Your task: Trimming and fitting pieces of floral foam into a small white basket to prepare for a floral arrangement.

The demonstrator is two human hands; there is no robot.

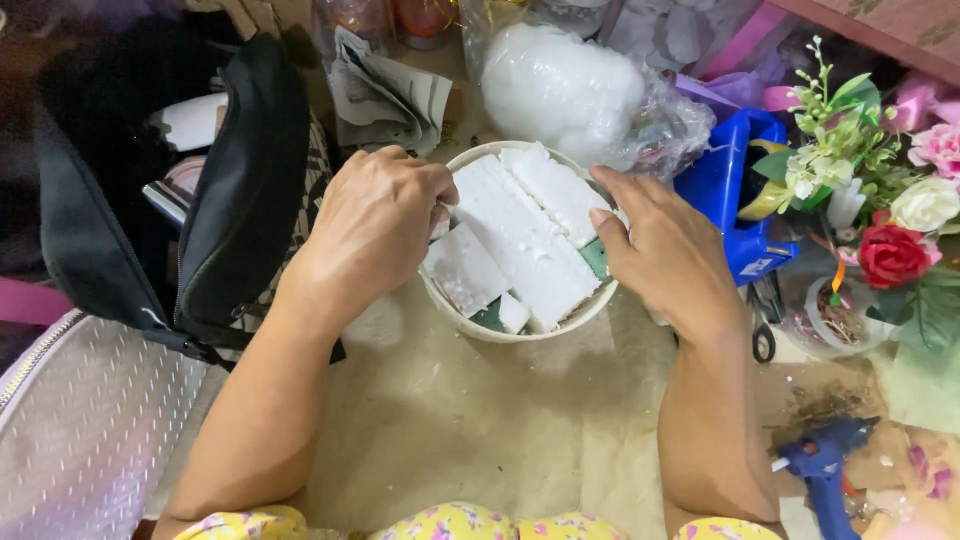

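The round cream bowl (450, 310) sits mid-table, packed with white foam slabs (520, 235). The left hand (375, 225) is curled tight over a slab edge; the right hand (665, 250) steadies the rim, fingers together. Pressing evenly should keep the brittle foam from crumbling.

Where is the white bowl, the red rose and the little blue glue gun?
white bowl (455, 312), head view, on its lower left rim.
red rose (890, 255), head view, middle of the bloom.
blue glue gun (825, 465), head view, on its body.
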